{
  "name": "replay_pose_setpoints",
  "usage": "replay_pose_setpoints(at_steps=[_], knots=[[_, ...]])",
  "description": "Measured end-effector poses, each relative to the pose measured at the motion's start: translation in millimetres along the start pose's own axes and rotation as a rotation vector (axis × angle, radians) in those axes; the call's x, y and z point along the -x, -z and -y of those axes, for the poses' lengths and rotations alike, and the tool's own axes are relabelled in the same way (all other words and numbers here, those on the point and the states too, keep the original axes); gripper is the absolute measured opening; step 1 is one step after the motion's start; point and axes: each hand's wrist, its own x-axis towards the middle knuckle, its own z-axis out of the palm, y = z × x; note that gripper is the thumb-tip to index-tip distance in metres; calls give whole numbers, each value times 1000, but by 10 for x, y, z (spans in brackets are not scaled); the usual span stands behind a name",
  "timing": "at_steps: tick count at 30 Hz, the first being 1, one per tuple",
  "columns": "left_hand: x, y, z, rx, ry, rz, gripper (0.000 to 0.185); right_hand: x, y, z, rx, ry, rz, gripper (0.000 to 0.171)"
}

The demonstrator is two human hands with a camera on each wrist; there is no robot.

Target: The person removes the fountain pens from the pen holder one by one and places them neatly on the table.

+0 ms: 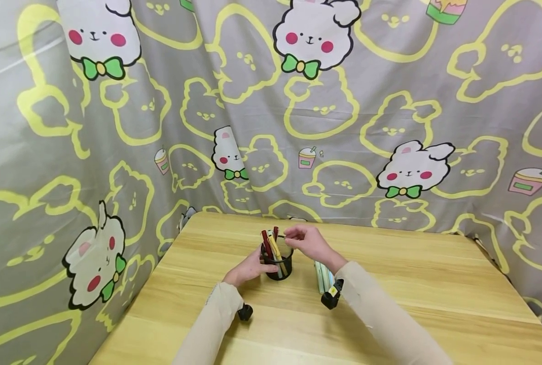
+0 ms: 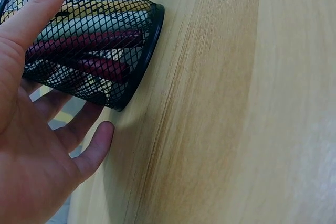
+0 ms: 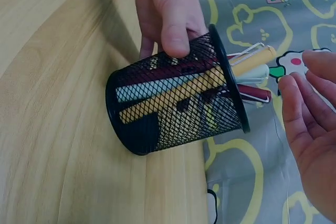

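A black mesh pen holder [image 1: 278,272] stands upright on the wooden table. Wrapped around its side is my left hand [image 2: 37,145], with the thumb [image 2: 44,11] on one side and fingers on the other. Inside lean a yellow pen [image 3: 173,94], a pale green pen [image 3: 152,88] and dark red pens [image 3: 254,93], their top ends poking past the rim. My right hand [image 1: 309,243] hovers at the holder's mouth beside the pen tops. Its fingers [image 3: 295,108] are loosely bent and apart from the thumb, and I see nothing between them.
A pale green and white striped flat item [image 1: 322,279] lies right of the holder, partly hidden by my right wrist. The wooden table [image 1: 389,284] ends at a patterned grey curtain [image 1: 261,111] behind and to the left. A small black camera sits on each wrist.
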Motion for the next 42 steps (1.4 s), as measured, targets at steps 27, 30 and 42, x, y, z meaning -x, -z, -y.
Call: replay_pose_setpoints(at_steps=[27, 30, 42], knots=[[-45, 0, 37, 15, -32, 34, 84, -100, -179, -106, 115, 9, 38, 17], [-42, -1, 35, 33, -30, 40, 86, -108, -192, -99, 116, 14, 48, 18], [-27, 8, 12, 13, -46, 27, 87, -154, -279, -34, 145, 10, 49, 21]])
